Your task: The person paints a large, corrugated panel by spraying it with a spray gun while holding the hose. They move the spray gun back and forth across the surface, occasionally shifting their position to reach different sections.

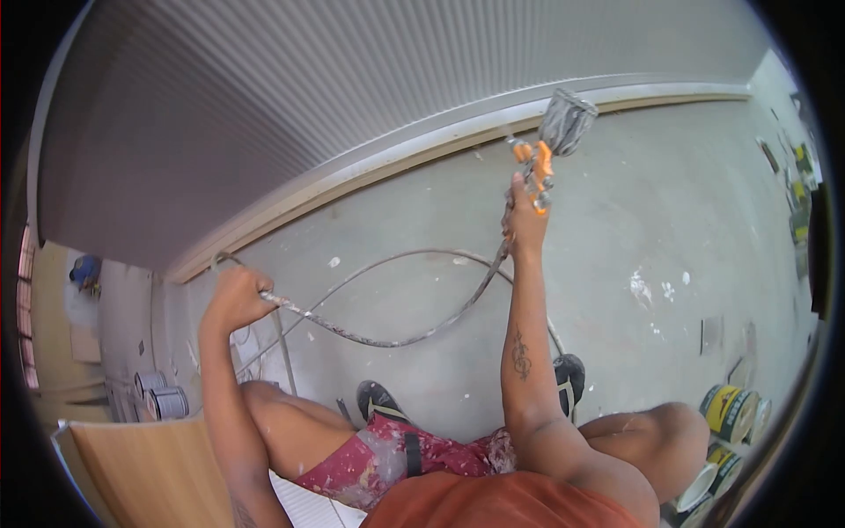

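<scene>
My right hand [525, 220] is wrapped round the handle of an orange paint spray gun [544, 163], held out ahead near the base of the ribbed panel [370, 88]. A paint-smeared cup [568, 121] sits on the gun. From the handle a paint-spattered hose [387, 342] sags in a curve across to my left hand [239, 297], which is closed around it. Faint spray shows near the nozzle. More of the hose loops over the grey floor [634, 229].
A pale strip [396, 150] edges the panel's foot. Paint cans [729, 412] stand at the lower right, and other tins [167, 402] at the left. A wooden board [145, 462] is beside my left leg. Another person [85, 273] is at the far left.
</scene>
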`<state>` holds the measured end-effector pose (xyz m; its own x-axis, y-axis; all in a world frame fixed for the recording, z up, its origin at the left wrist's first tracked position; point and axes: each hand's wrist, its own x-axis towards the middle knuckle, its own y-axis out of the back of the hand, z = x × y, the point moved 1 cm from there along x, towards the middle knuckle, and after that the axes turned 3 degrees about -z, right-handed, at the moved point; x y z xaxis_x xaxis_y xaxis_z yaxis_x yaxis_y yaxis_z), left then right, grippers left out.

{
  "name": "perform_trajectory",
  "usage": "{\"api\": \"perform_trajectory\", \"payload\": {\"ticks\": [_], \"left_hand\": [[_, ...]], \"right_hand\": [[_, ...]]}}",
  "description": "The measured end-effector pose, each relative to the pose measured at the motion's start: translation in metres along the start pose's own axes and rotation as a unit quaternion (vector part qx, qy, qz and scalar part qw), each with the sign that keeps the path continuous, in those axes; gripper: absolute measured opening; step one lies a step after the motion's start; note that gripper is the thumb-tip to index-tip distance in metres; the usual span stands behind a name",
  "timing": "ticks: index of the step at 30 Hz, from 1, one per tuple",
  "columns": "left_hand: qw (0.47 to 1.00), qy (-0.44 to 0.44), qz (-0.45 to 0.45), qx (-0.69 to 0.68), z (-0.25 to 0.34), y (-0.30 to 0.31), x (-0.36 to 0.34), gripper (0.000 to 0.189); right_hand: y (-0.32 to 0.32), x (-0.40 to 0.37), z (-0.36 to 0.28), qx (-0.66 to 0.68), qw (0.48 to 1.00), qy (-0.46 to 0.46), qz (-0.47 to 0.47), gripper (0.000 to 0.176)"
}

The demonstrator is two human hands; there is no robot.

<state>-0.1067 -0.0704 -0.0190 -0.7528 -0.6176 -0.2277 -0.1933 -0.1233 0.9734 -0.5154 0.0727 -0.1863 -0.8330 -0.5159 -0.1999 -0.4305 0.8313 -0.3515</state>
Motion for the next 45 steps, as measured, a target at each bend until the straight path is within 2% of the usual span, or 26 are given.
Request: {"api": "perform_trajectory", "payload": {"ticks": [1, 3, 4, 6, 10, 14, 16, 18, 19, 21, 25, 27, 28, 30, 31, 33, 34, 36, 37, 39, 43, 45], "left_hand": [[1.000, 0.010, -0.001, -0.009, 0.003, 0.002, -0.001, 0.038], [1.000, 0.015, -0.001, -0.017, 0.010, 0.004, -0.001, 0.038], [0.999, 0.030, 0.004, -0.024, 0.012, 0.004, -0.001, 0.036], [0.999, 0.045, 0.010, -0.029, 0.016, 0.006, -0.001, 0.035], [0.998, 0.046, 0.021, -0.029, 0.016, 0.008, 0.000, 0.030], [0.999, 0.045, 0.012, -0.019, 0.011, 0.009, 0.000, 0.031], [0.999, 0.031, 0.013, -0.012, 0.008, 0.010, 0.000, 0.033], [1.000, 0.023, 0.014, -0.008, 0.003, 0.009, -0.001, 0.034], [1.000, 0.022, 0.013, -0.006, 0.000, 0.008, -0.001, 0.035], [0.999, 0.029, 0.012, -0.006, -0.005, 0.006, -0.003, 0.037], [0.999, 0.034, 0.018, -0.027, -0.006, 0.007, -0.005, 0.042], [0.998, 0.045, 0.014, -0.032, -0.004, 0.008, -0.007, 0.042], [0.999, 0.039, 0.018, -0.029, -0.003, 0.009, -0.007, 0.042], [0.999, 0.028, 0.023, -0.027, -0.001, 0.011, -0.004, 0.041], [0.999, 0.042, 0.013, -0.025, 0.000, 0.012, -0.005, 0.037], [0.999, 0.045, 0.002, -0.020, 0.001, 0.012, -0.005, 0.034], [0.999, 0.051, -0.001, -0.017, 0.001, 0.011, -0.005, 0.032], [0.999, 0.043, -0.003, -0.013, 0.003, 0.009, -0.004, 0.029], [0.998, 0.059, 0.001, -0.031, 0.003, 0.008, -0.005, 0.028], [0.996, 0.071, 0.007, -0.049, 0.009, 0.011, -0.005, 0.026], [0.996, 0.078, 0.009, -0.030, 0.010, 0.015, -0.006, 0.024], [0.997, 0.076, 0.013, -0.023, 0.005, 0.011, -0.006, 0.024]], "right_hand": [[0.009, 0.009, -0.011, 0.000, 1.000, 0.004, 0.011, 0.033], [0.025, 0.026, -0.029, 0.015, 0.994, 0.055, 0.090, 0.034], [0.033, 0.038, -0.032, 0.017, 0.994, 0.058, 0.095, 0.034], [0.044, 0.055, -0.034, -0.008, 0.974, 0.159, 0.162, 0.035], [0.042, 0.051, -0.023, -0.031, 0.969, 0.187, 0.158, 0.034], [0.002, 0.012, 0.019, -0.041, 0.994, 0.093, -0.030, 0.031], [-0.020, -0.016, 0.027, -0.109, 0.985, 0.015, -0.136, 0.032], [-0.043, -0.044, 0.023, -0.146, 0.961, 0.017, -0.232, 0.036], [-0.054, -0.054, 0.028, -0.144, 0.959, 0.016, -0.241, 0.036], [-0.071, -0.069, 0.034, -0.119, 0.935, -0.024, -0.332, 0.033], [-0.080, -0.076, 0.022, -0.140, 0.909, -0.045, -0.390, 0.033], [-0.074, -0.065, 0.026, -0.122, 0.946, -0.017, -0.299, 0.035], [-0.069, -0.056, 0.029, -0.124, 0.946, -0.016, -0.299, 0.035], [-0.052, -0.031, 0.028, -0.132, 0.976, 0.038, -0.171, 0.034], [-0.043, -0.022, 0.022, -0.132, 0.976, 0.040, -0.166, 0.034], [-0.024, -0.003, 0.005, -0.078, 0.992, 0.078, -0.066, 0.030], [-0.015, 0.008, -0.002, -0.078, 0.992, 0.081, -0.055, 0.030], [0.003, 0.032, -0.018, -0.064, 0.990, 0.116, 0.039, 0.026], [0.009, 0.040, -0.027, -0.064, 0.989, 0.120, 0.049, 0.026], [0.017, 0.051, -0.042, -0.081, 0.957, 0.243, 0.139, 0.023], [0.019, 0.056, -0.039, -0.074, 0.947, 0.270, 0.161, 0.022], [0.008, 0.043, -0.024, -0.105, 0.954, 0.267, 0.083, 0.032]]}}
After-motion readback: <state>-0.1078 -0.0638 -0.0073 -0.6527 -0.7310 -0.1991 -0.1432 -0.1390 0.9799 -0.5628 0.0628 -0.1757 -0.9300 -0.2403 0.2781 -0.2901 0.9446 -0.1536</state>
